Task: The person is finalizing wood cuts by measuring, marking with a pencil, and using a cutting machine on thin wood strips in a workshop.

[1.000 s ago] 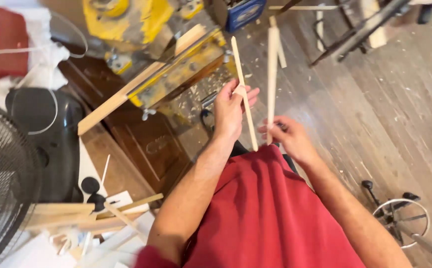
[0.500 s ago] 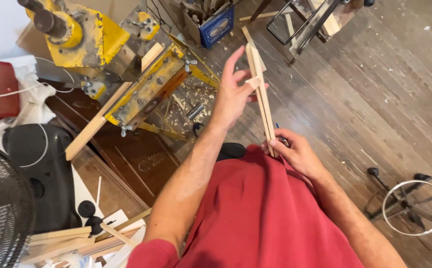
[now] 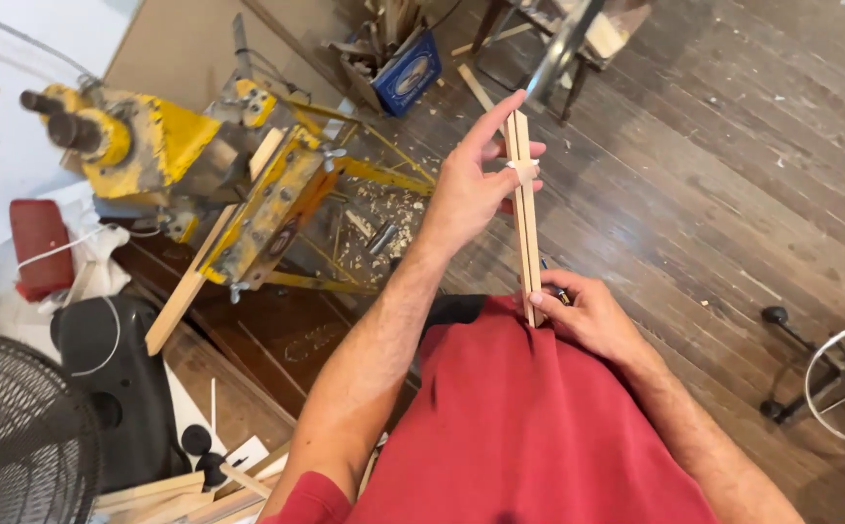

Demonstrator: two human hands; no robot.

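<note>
**Two thin sticks held together over a workshop floor**

At the centre of the frame, just above the red shirt [image 3: 519,427], a pair of thin pale wooden sticks [image 3: 524,233] stands nearly upright, pressed side by side so that they touch along their length. The left hand [image 3: 476,184] grips them near the top: the thumb and fingers are closed round both sticks, with the forefinger stretched up along them towards the upper edge. The right hand [image 3: 587,315] is at their lower end, fingers curled and pinching the bottom of the pair against the shirt; a small dark object shows between its fingers, too small to identify.

Behind the sticks lies a dark plank floor [image 3: 733,175], strewn with sawdust near the middle. In the upper left stands a worn yellow machine [image 3: 209,184] with a long wooden strip [image 3: 214,247] lying slanted across it. Above it, at the top centre, a blue rectangular box [image 3: 408,73] with a pale oval label on its face sits among wood scraps. At the left edge is a red rectangular block [image 3: 39,243] on white cloth, and below it a black fan grille [image 3: 15,437] fills the lower left corner. Loose pale offcuts [image 3: 180,490] lie along the bottom edge. A wheeled stool base [image 3: 830,378] shows at the lower right.
</note>
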